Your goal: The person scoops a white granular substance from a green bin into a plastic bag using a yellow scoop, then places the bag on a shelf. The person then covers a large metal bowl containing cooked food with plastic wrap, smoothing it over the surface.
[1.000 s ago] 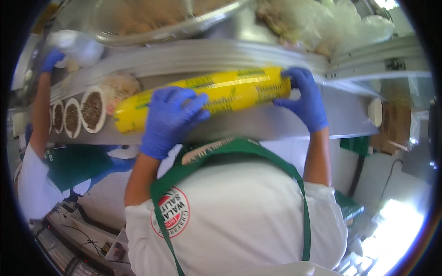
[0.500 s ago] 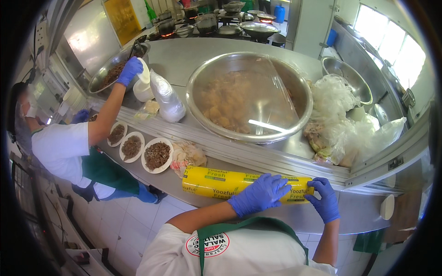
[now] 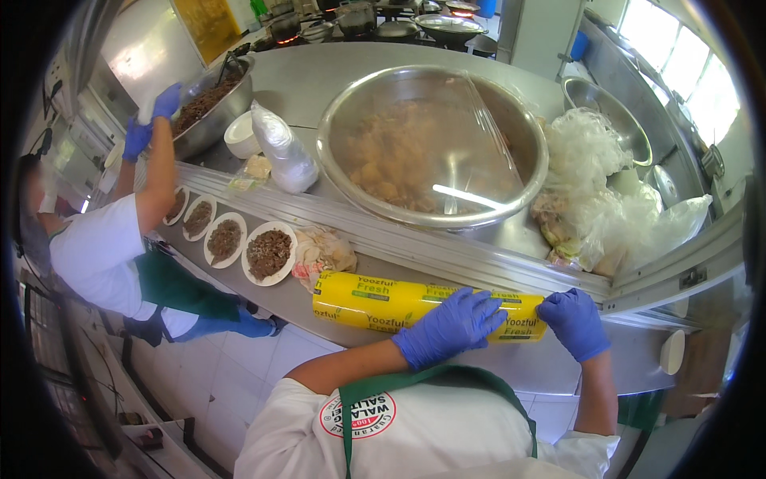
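A yellow roll of cling film (image 3: 361,302) with a printed surface lies lengthwise on the steel counter before me. My left hand (image 3: 448,331), in a blue glove, lies over the roll's right half with its fingers stretched across it. At the roll's right end my right hand (image 3: 574,326), also gloved in blue, has its fingers closed on the edge; the fingertips are partly hidden. A crumpled cloth-like bundle (image 3: 325,254) sits just beyond the roll's left end. Left of it stands a plate of dark chopped food (image 3: 270,254).
Behind a metal rail stands a large film-covered basin (image 3: 331,180) of food. Clear plastic bags (image 3: 594,184) lie right of it. A white bowl (image 3: 672,351) is at the counter's right end. At left, a gloved co-worker (image 3: 108,259) works beside a basin of dark food (image 3: 203,112).
My right hand has shifted slightly right, and its fingers have closed in at the roll's end. My left hand stays on the roll. The co-worker's raised hand has moved left, away from the basin.
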Demonstrator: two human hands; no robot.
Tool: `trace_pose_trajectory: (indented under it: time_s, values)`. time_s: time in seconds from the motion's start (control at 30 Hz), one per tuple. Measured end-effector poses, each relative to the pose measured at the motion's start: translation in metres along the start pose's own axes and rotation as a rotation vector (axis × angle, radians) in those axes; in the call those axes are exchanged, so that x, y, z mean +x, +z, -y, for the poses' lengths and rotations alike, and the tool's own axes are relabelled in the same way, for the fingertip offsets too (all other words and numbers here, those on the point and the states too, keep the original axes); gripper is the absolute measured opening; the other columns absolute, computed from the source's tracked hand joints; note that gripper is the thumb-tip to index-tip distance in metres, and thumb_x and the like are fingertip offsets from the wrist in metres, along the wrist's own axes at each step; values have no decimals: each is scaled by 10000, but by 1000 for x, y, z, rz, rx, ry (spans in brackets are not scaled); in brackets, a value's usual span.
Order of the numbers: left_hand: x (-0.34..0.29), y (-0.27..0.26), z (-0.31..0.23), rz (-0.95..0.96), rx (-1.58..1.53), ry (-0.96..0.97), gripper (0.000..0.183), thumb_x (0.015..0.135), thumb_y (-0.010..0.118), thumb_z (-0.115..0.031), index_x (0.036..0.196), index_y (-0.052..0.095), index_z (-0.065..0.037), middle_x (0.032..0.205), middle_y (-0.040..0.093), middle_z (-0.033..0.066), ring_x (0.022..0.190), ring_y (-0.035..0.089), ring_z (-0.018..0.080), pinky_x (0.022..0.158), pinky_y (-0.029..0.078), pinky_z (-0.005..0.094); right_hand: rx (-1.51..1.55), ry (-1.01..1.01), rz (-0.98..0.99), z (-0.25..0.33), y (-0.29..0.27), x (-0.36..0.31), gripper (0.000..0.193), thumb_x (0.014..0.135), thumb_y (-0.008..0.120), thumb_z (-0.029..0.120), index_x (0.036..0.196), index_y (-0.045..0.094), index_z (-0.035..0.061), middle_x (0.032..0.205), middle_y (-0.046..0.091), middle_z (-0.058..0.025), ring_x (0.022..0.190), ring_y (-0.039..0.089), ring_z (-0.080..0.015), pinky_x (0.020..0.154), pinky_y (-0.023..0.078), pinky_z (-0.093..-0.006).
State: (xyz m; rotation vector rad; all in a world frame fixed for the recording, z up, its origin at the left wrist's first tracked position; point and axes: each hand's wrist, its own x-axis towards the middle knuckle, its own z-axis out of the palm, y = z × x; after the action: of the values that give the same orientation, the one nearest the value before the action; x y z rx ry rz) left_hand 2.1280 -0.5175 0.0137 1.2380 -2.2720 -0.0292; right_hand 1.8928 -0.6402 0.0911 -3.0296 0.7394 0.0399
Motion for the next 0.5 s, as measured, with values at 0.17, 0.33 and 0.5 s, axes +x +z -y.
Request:
trace_pose_trajectory:
  time_s: [0.17, 0.33, 0.5]
  values:
    - [8, 2, 6, 37, -46, 30, 569, 737, 761, -285, 1220, 559, -63, 1230, 579, 163, 1118, 579, 347, 928, 464, 479, -204, -76, -173, 3, 26, -11, 178, 769, 668, 154, 834, 505, 128, 777, 498, -84, 700, 537, -268, 668, 436, -387]
    - [14, 7, -7, -27, -39, -39, 593, 732, 790, -267, 1271, 605, -105, 1251, 617, 144, 1136, 591, 356, 991, 463, 474, 73, 4, -213, -13, 34, -34, 195, 761, 669, 68, 909, 548, 108, 846, 555, -92, 752, 576, -295, 691, 467, -421]
    - [30, 11, -14, -6, -87, -34, 618, 707, 823, -225, 1277, 613, -112, 1282, 619, 134, 1171, 586, 356, 1019, 458, 470, 413, 244, -401, -47, 35, -70, 209, 823, 701, 48, 1017, 658, 113, 996, 658, -76, 858, 671, -288, 757, 554, -355]
